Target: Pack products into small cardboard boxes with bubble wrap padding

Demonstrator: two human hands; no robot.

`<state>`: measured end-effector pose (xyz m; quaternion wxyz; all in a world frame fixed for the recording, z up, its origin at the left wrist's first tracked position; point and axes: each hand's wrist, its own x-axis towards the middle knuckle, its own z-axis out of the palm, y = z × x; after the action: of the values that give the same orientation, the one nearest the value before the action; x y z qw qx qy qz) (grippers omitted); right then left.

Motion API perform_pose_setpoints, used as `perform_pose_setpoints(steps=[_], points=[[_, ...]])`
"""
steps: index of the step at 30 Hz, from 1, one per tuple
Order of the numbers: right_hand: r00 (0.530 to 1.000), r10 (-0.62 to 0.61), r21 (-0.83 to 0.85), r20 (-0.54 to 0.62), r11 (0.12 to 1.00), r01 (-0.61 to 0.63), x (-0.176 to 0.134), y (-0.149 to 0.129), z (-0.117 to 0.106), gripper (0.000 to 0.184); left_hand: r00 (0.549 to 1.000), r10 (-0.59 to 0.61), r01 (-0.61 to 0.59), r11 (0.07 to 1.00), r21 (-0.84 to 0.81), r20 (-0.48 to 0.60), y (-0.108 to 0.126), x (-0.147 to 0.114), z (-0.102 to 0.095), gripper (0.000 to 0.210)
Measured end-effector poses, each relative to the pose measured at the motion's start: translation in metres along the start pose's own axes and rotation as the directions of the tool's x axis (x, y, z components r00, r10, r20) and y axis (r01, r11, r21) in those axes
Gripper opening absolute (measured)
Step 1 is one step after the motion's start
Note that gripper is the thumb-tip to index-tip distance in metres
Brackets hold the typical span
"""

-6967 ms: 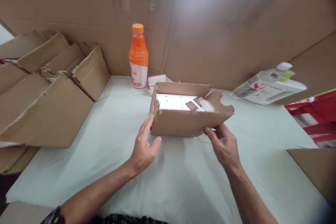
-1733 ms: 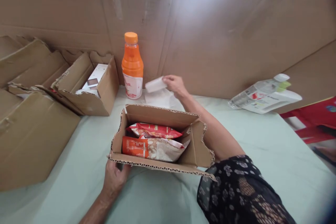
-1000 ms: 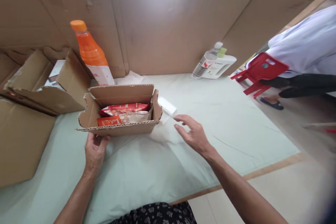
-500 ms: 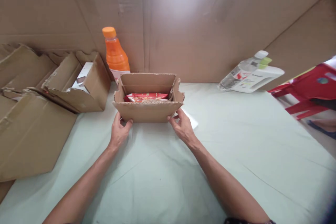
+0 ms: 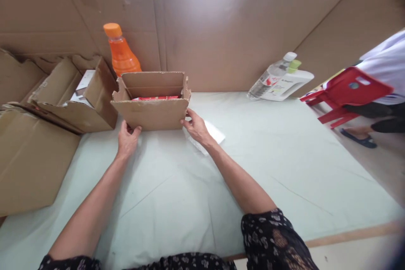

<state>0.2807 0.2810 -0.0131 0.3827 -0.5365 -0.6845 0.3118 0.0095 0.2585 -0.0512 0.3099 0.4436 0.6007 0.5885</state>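
Between my two hands is an open-topped cardboard box (image 5: 150,114) with a low front wall and notched sides. A red packet (image 5: 158,98) shows just above its front edge; the rest of it is hidden inside. My left hand (image 5: 128,140) grips the lower left corner, thumb on the front face. At the lower right corner, my right hand (image 5: 196,126) holds the box the same way. Some fingers of both hands are out of sight behind the box. A white packet or folded sheet (image 5: 215,131) lies on the cloth beside and partly under my right hand.
An orange bottle (image 5: 123,57) stands behind the box. At left are more cardboard boxes (image 5: 34,164), one holding a white carton (image 5: 85,82). A clear bottle (image 5: 265,79) and a white jug (image 5: 289,86) lean at the back right. Beyond the table, a person sits on a red chair (image 5: 357,88).
The box and both hands have shifted left, nearer the orange bottle and the left boxes. More of the white packet shows. The view has also turned and drawn back slightly.
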Motion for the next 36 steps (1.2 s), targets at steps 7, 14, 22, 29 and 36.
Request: perform_pose_setpoints(steps=[7, 14, 22, 29, 36], points=[[0.982, -0.067, -0.367, 0.174, 0.921, 0.128, -0.071, 0.033, -0.084, 0.057, 0.996, -0.091, 0.091, 0.995, -0.029, -0.014, -0.013, -0.068, -0.025, 0.064], [0.989, 0.048, -0.275, -0.136, 0.958, -0.084, -0.088, 0.032, -0.069, 0.032, 0.948, -0.193, 0.170, 0.979, 0.112, 0.251, 0.018, -0.151, -0.025, 0.057], [0.993, 0.107, 0.480, 0.044, 0.869, -0.115, -0.147, -0.060, -0.052, 0.036, 0.906, -0.054, -0.022, 0.985, 0.173, 0.420, 0.082, -0.145, -0.037, 0.103], [0.916, 0.401, 0.498, 0.003, 0.794, -0.349, -0.161, -0.033, -0.028, 0.048, 0.566, -0.408, 0.548, 0.835, 0.042, 0.716, 0.077, -0.171, -0.041, 0.076], [0.989, -0.143, -0.175, 0.046, 0.973, 0.148, -0.189, -0.039, 0.003, 0.049, 0.567, -0.515, 0.661, 0.751, 0.019, 0.642, 0.059, -0.194, -0.055, 0.071]])
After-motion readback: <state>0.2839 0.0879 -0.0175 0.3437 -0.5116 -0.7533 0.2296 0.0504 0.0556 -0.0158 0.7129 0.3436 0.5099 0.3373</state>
